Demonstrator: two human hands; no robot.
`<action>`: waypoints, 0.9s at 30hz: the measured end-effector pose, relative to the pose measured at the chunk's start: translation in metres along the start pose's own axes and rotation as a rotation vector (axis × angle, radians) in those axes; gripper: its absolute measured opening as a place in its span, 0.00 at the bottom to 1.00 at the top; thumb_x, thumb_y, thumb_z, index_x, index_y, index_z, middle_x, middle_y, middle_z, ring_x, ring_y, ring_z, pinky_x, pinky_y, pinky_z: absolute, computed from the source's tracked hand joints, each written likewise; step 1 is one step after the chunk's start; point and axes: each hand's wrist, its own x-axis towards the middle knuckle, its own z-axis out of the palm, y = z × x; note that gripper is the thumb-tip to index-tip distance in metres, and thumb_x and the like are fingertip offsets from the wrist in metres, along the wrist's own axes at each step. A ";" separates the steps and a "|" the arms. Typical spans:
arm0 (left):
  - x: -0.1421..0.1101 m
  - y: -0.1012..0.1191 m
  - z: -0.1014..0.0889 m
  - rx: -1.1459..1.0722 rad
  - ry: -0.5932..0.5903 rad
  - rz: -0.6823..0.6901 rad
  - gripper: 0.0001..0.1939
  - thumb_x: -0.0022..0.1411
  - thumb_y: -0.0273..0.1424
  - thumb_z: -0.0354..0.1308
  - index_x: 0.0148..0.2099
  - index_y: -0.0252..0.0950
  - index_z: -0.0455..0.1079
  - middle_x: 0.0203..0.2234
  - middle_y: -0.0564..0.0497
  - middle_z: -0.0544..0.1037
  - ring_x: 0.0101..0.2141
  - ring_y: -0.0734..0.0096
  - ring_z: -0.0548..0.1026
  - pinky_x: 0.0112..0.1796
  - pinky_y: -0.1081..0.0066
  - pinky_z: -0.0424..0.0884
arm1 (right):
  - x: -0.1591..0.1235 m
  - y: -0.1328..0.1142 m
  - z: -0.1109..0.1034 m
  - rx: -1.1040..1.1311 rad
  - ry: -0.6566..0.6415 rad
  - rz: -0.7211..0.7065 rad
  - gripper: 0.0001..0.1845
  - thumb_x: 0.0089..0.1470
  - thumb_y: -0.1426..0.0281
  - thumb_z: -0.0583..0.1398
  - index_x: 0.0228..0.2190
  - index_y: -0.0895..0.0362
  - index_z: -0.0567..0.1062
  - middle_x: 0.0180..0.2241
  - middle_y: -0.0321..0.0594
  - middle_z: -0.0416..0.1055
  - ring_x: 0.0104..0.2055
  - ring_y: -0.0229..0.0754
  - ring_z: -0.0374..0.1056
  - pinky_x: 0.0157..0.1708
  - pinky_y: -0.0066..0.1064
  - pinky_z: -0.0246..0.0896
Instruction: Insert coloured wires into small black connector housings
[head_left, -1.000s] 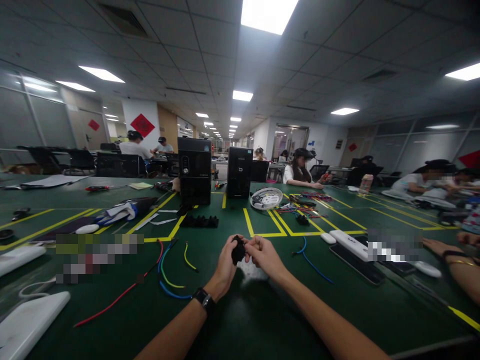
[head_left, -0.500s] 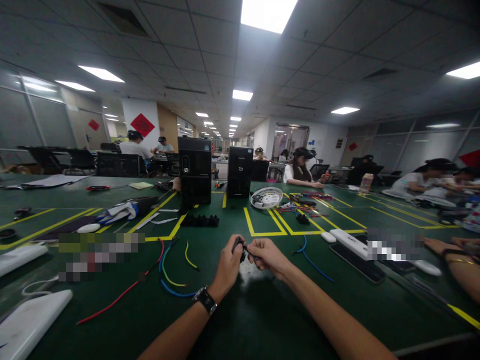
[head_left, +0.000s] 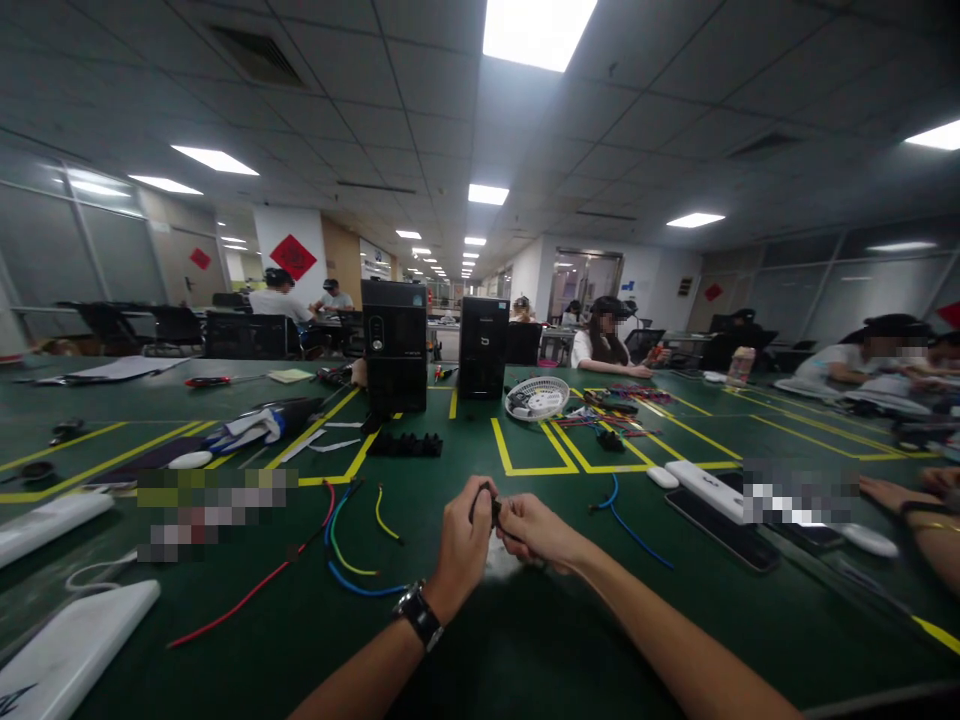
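Over the near middle of the green table, my left hand (head_left: 466, 540) pinches a small black part (head_left: 494, 508) whose kind I cannot make out. My right hand (head_left: 541, 530) meets it from the other side, thumb and fingers closed at the part's edge; what they grip is hidden. Left of my hands lie a red wire (head_left: 247, 598), a blue wire (head_left: 360, 588), a green wire (head_left: 339, 545) and a short yellow wire (head_left: 383, 516). To the right is another blue wire (head_left: 639, 535). A black block strip (head_left: 406, 445) rests beyond my left hand.
Two black computer towers (head_left: 395, 345) (head_left: 481, 350) stand ahead. Beside them are a white round basket-like guard (head_left: 537, 398) and a tangle of coloured wires (head_left: 630, 395). A dark phone (head_left: 724, 528) and white device (head_left: 709, 490) lie right. Another person's hand (head_left: 896, 495) rests at the right edge.
The whole view has shifted slightly, so the table items sit a little further right. Both hands stay together at the black part, with the right fingers turned and curled more tightly.
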 end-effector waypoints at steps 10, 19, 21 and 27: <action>0.024 -0.036 -0.008 -0.297 0.140 -0.254 0.18 0.61 0.39 0.42 0.29 0.34 0.67 0.23 0.50 0.74 0.25 0.69 0.71 0.28 0.72 0.65 | 0.004 -0.010 0.011 -0.387 0.178 -0.063 0.21 0.58 0.58 0.51 0.25 0.60 0.72 0.15 0.29 0.56 0.16 0.30 0.50 0.18 0.23 0.43; 0.022 -0.029 0.001 -0.495 0.202 -0.357 0.16 0.57 0.37 0.45 0.27 0.33 0.68 0.19 0.53 0.72 0.18 0.72 0.70 0.22 0.73 0.65 | -0.012 -0.045 0.009 -0.665 0.359 -0.221 0.22 0.60 0.63 0.49 0.21 0.59 0.72 0.18 0.32 0.61 0.21 0.33 0.55 0.24 0.25 0.45; 0.025 -0.027 -0.001 -0.627 0.263 -0.427 0.14 0.55 0.36 0.47 0.28 0.32 0.68 0.19 0.52 0.72 0.19 0.72 0.71 0.24 0.72 0.66 | -0.011 -0.030 0.016 -0.757 0.369 -0.251 0.21 0.61 0.64 0.49 0.22 0.58 0.72 0.20 0.34 0.66 0.22 0.34 0.58 0.25 0.26 0.46; 0.047 -0.031 -0.034 -0.947 0.510 -0.474 0.10 0.51 0.31 0.46 0.28 0.33 0.66 0.19 0.52 0.72 0.23 0.71 0.74 0.33 0.67 0.71 | -0.002 0.007 0.029 -0.952 0.236 -0.236 0.21 0.62 0.63 0.48 0.24 0.55 0.73 0.21 0.40 0.70 0.23 0.38 0.64 0.26 0.28 0.48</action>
